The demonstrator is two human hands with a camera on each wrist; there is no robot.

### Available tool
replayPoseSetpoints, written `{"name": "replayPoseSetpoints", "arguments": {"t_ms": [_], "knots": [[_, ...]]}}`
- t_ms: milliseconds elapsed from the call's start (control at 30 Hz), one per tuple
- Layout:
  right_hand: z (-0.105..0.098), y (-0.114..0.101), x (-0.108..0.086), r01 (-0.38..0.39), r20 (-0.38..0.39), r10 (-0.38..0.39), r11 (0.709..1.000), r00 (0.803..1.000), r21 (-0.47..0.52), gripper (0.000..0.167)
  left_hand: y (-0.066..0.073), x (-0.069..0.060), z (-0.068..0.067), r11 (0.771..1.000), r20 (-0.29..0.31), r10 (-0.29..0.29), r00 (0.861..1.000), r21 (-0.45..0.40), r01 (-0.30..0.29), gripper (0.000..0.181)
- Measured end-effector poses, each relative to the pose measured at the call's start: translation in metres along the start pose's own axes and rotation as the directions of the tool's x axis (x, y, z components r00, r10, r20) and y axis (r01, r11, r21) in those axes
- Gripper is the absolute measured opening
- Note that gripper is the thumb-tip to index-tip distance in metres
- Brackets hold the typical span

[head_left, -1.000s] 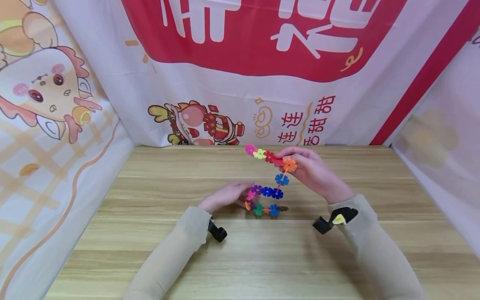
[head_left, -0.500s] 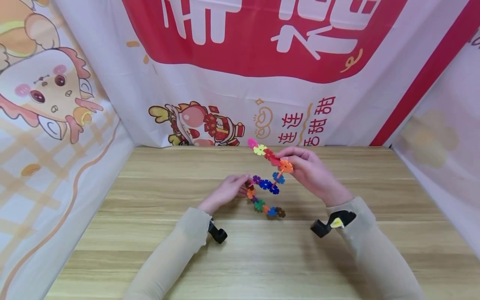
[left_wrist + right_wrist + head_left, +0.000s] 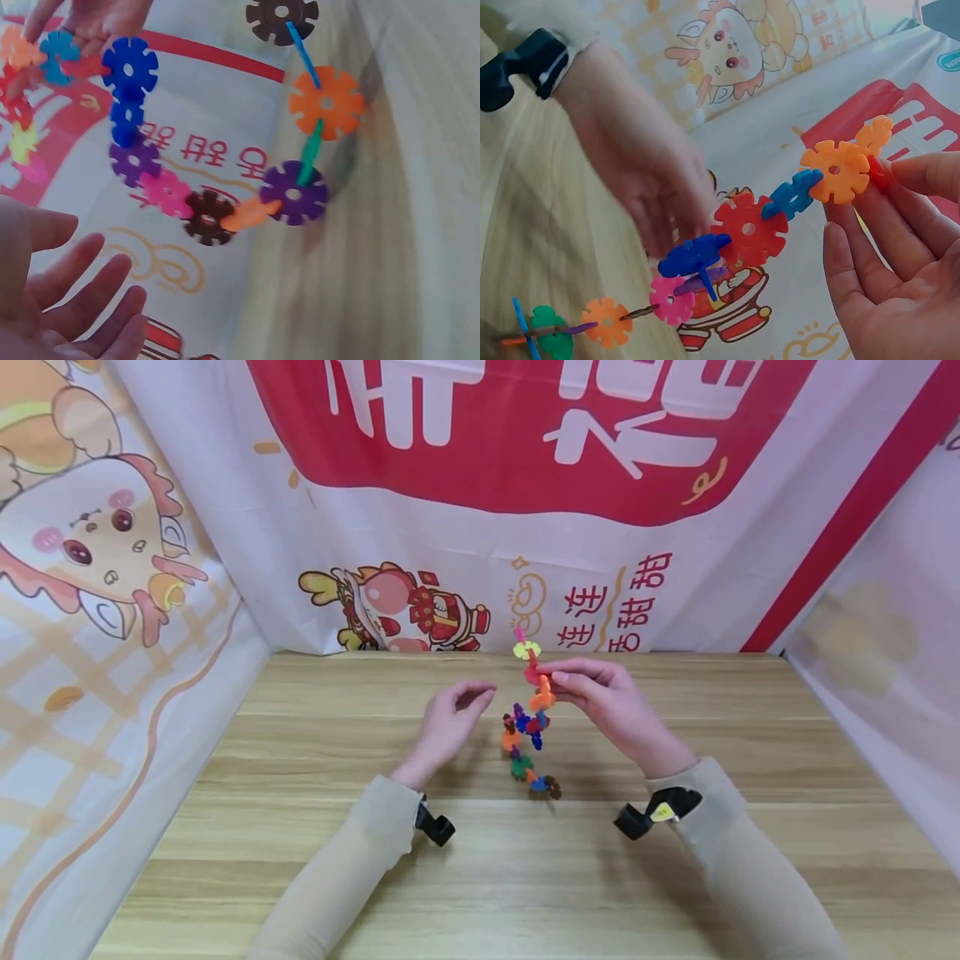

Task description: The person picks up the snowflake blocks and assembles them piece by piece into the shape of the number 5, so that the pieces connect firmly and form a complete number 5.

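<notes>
A chain of notched, flower-shaped plastic discs (image 3: 521, 767) in many colours hangs above the table in the head view. My right hand (image 3: 611, 706) pinches a red disc near its upper end. Above that grip stick up a yellow disc (image 3: 527, 650) and a pink one. Below it the chain curves down through orange, blue and purple discs to a brown disc (image 3: 281, 12) at the lower end. My left hand (image 3: 447, 722) is left of the chain and apart from it, fingers loosely bent around nothing. In the left wrist view its fingers (image 3: 90, 296) spread with nothing between them.
The wooden table (image 3: 517, 877) spreads beneath both hands. A printed white and red cloth (image 3: 450, 535) rises at its back edge, and more cloth hangs at the left (image 3: 67, 710) and right sides. Black cameras are strapped to both wrists.
My left hand has let go of the chain and drawn away, up and slightly left. The chain has turned and hangs narrower from my right hand, which has shifted slightly left.
</notes>
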State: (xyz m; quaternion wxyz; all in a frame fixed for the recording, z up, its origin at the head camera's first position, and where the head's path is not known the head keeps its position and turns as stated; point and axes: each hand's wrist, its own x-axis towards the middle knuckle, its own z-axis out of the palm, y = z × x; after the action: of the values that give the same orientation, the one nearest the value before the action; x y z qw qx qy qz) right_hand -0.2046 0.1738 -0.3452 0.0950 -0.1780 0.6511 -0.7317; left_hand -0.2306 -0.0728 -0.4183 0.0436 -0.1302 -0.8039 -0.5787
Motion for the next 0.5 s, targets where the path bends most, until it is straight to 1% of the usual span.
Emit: {"name": "replayPoseSetpoints", "arguments": {"t_ms": [67, 133, 200, 300, 367, 500], "knots": [[0.002, 0.001, 0.001, 0.007, -0.014, -0.008, 0.999, 1.000, -0.034, 0.030, 0.010, -0.003, -0.002, 0.999, -0.047, 0.048, 0.998, 0.016, -0.047, 0.026], [0.004, 0.001, 0.001, 0.012, -0.028, -0.014, 0.997, 1.000, -0.073, 0.032, 0.022, -0.007, -0.003, 0.994, -0.090, 0.107, 0.990, 0.016, -0.106, 0.028], [0.006, 0.002, 0.001, 0.028, -0.029, -0.031, 0.994, 0.999, -0.110, 0.032, 0.035, -0.011, -0.004, 0.986, -0.119, 0.169, 0.978, 0.008, -0.169, 0.031], [0.009, 0.002, 0.001, 0.054, -0.019, -0.058, 0.985, 0.998, -0.163, 0.032, 0.051, -0.017, -0.004, 0.966, -0.131, 0.256, 0.958, -0.002, -0.258, 0.031], [0.011, 0.002, 0.001, 0.075, -0.005, -0.077, 0.978, 0.997, -0.194, 0.031, 0.058, -0.021, -0.003, 0.949, -0.144, 0.311, 0.940, 0.000, -0.314, 0.029], [0.017, 0.002, 0.001, 0.092, 0.020, -0.090, 0.967, 0.996, -0.236, 0.030, 0.065, -0.024, -0.003, 0.912, -0.203, 0.409, 0.890, 0.052, -0.407, 0.025]]}}
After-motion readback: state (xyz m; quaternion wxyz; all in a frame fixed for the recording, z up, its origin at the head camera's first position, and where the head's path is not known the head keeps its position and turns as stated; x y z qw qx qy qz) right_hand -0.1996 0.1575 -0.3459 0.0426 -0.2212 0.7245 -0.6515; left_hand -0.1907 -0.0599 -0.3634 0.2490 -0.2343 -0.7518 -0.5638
